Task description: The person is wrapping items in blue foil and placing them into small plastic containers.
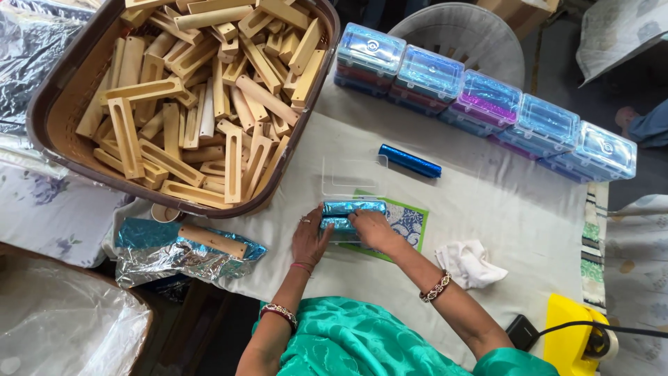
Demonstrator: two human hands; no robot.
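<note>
Both hands, left hand [309,240] and right hand [369,226], fingers pressing blue foil-wrapped pieces [353,207] flat, seating them in clear case [351,177].

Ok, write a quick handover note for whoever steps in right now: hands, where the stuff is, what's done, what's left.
Left hand and right hand both press on blue foil-wrapped pieces lying in an open clear box.
Done: a row of filled clear boxes at the table's far edge.
Left: one wrapped piece lies loose; one bare wooden piece on foil sheets; a basket full of unwrapped ones.
</note>
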